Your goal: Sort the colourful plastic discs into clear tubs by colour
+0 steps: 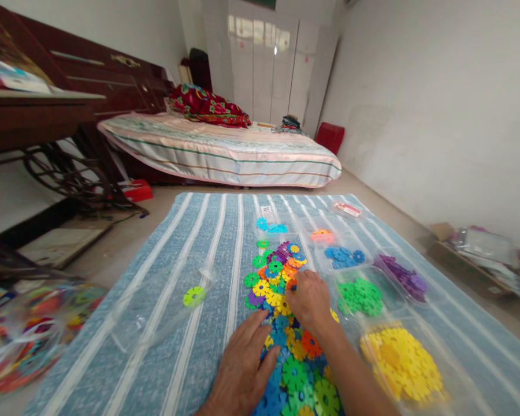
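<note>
A mixed pile of colourful plastic snowflake discs (293, 372) runs up the middle of the striped cloth. My left hand (245, 361) lies along its left edge with fingers stretched and thumb apart, holding nothing I can see. Over the pile's right side, my right hand (311, 300) has its fingers curled down, closed at an orange disc (292, 284); the grip is partly hidden. Right of it stand clear boxes of sorted discs: green discs (360, 296), yellow discs (403, 361), purple discs (401, 274) and blue discs (344, 257). Farther back are orange discs (322, 236) and light-blue discs (278, 229).
A clear plastic sheet or lid (156, 315) lies on the left with a lime disc (194, 296). Bags of coloured pieces (30, 335) sit at the lower left. Beyond are a bed (225, 156) and a treadle sewing table (39, 115). A cardboard box (468, 263) stands right.
</note>
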`<state>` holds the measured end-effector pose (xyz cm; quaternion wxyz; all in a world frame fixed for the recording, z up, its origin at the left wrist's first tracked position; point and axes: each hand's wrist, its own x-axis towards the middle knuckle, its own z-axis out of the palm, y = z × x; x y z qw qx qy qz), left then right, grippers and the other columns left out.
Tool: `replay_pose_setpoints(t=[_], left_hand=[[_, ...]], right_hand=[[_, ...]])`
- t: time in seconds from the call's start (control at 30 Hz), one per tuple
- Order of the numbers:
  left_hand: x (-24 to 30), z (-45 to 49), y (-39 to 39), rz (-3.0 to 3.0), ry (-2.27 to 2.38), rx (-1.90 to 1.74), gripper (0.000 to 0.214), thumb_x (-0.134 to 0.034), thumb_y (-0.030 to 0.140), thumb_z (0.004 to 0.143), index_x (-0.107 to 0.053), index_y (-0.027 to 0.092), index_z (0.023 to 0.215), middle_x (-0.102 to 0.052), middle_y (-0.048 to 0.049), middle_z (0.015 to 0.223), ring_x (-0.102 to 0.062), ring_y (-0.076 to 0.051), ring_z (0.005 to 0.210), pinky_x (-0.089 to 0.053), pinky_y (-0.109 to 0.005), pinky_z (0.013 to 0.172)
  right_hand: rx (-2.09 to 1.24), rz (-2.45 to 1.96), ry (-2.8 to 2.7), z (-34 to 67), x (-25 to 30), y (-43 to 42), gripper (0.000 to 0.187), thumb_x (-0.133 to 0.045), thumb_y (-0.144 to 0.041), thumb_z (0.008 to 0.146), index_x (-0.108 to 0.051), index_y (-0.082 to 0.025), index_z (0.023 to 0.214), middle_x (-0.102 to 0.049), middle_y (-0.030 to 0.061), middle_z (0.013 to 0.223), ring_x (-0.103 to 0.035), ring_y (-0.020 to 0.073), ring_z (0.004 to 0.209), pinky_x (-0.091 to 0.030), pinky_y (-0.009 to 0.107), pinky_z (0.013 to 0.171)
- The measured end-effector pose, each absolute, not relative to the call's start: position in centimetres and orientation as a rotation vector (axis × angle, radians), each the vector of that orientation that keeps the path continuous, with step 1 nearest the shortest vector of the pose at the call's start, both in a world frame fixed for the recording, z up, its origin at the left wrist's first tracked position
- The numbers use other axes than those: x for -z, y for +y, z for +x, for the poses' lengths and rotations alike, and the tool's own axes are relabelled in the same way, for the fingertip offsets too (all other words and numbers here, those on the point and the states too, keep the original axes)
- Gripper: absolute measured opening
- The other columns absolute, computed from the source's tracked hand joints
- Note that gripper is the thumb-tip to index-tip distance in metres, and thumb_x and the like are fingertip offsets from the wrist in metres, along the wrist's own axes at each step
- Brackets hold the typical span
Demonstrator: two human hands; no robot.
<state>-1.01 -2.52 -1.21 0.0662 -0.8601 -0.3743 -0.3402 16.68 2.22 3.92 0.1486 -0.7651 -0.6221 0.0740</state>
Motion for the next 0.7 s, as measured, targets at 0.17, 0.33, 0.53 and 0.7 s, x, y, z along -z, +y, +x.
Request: replay_pose_setpoints(t=[0.17,0.33,0.53,0.7], left_hand=[[0.8,-0.9,-2.7,-2.588,-1.135,1.004,0.023,-0.049,0.034,0.087,-0.058,0.018,0.103,-0.067,-0.0125,0.112,-0.065,-0.024,0.102,-0.060,-0.038,0.080],[1.0,-1.0,-2.8,-2.588,-1.146,1.019,0.023,-0.048,0.034,0.088,-0.058,0.018,0.102,-0.067,-0.0126,0.112,-0.065,-0.024,0.102,-0.060,-0.039,0.079],[1.2,-1.1,-2.7,-2.608,-1.182,1.056,0.023,-0.050,0.035,0.087,-0.059,0.019,0.102,-0.065,-0.0113,0.115,-0.064,-0.023,0.105,-0.059,-0.039,0.082],[1.3,-1.2,-2.8,-2.631,-1.216,1.066,0.022,-0.052,0.035,0.086,-0.060,0.021,0.101,-0.065,-0.0101,0.117,-0.063,-0.023,0.106,-0.057,-0.037,0.085]], right_hand=[[-0.319,-2.028,-1.733,16.8,-3.7,2.3,0.009,-0.058,-0.020,0.074,-0.064,-0.019,0.067,-0.067,0.0032,0.076,-0.060,0.0177,0.076,-0.041,0.026,0.070],[-0.406,-1.884,-1.640,17.7,-4.7,3.4,0.018,-0.055,-0.028,0.078,-0.062,-0.019,0.063,-0.063,-0.0043,0.061,-0.057,0.0110,0.060,-0.039,0.018,0.055],[-0.262,-1.979,-1.516,22.1,-9.1,8.4,0.024,-0.051,-0.031,0.080,-0.067,-0.017,0.069,-0.065,-0.0003,0.062,-0.059,0.0142,0.060,-0.039,0.021,0.053],[-0.046,-2.204,-1.442,25.0,-12.4,12.3,0.031,-0.048,-0.029,0.083,-0.068,-0.013,0.101,-0.070,0.0130,0.094,-0.063,0.0245,0.088,-0.044,0.030,0.069]])
